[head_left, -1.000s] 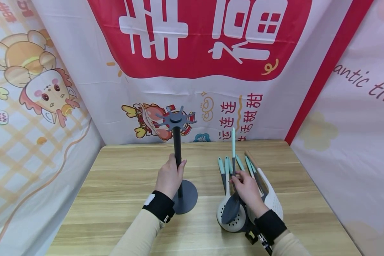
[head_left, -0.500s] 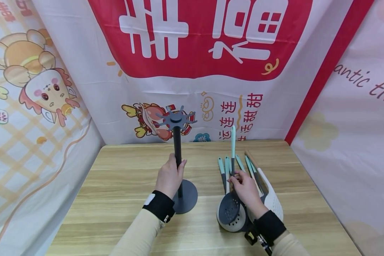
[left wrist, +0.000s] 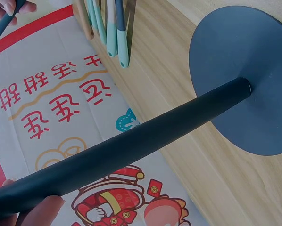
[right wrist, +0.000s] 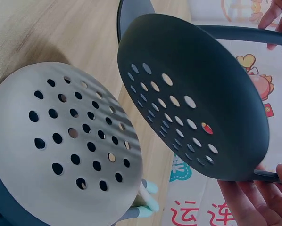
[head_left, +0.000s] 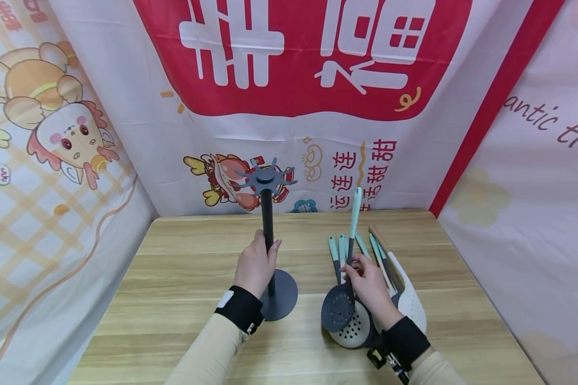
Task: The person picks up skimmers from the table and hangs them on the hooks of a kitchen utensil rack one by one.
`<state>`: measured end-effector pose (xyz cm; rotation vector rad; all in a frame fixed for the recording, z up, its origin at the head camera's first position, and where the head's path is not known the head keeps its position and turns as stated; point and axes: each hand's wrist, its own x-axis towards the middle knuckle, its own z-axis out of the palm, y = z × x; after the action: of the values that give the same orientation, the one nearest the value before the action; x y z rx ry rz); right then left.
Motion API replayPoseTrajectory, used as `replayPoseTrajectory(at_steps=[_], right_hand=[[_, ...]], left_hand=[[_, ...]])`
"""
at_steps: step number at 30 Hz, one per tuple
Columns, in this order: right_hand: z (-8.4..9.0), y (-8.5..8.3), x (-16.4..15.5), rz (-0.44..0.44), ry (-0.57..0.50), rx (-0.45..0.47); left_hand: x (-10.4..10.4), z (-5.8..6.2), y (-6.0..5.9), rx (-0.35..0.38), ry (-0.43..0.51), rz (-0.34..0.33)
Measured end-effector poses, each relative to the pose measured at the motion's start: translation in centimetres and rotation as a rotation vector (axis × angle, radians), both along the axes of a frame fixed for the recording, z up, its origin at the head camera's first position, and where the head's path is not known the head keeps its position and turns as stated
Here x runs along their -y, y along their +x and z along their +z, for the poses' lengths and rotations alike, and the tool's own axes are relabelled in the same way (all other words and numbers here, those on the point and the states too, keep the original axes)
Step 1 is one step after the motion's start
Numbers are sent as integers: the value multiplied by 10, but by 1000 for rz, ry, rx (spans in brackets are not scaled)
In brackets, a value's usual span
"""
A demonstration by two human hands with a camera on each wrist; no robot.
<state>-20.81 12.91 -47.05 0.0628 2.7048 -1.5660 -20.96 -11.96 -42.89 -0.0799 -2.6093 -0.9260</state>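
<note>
Printed cloth point(head_left: 212, 136) is hanging behind a wood-grain table point(head_left: 197, 256). The right hand point(head_left: 371, 283) is pinching the dark shaft point(head_left: 350, 249) of a dark skimmer point(head_left: 338, 308), holding it clear of a pale skimmer point(head_left: 360, 332), with its mint handle point(head_left: 356, 208) pointing upward. The left hand point(head_left: 254, 266) is gripping an upright stand point(head_left: 267, 214) by its pole. Judged by appearance, the dark skimmer is probably behaving as light, stiff, smooth and not fragile; because its broad head may be twisting the pinch, the mint handle is likely offering surer hold.
</note>
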Motion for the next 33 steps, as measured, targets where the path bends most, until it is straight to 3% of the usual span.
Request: replayPoseTrajectory(at_steps=[18, 33], right_hand=[[9, 3, 10, -5, -28, -61], [25, 14, 22, 37, 15, -178]], left_hand=[[0, -1, 2, -5, -9, 4], [0, 0, 1, 6, -5, -2]])
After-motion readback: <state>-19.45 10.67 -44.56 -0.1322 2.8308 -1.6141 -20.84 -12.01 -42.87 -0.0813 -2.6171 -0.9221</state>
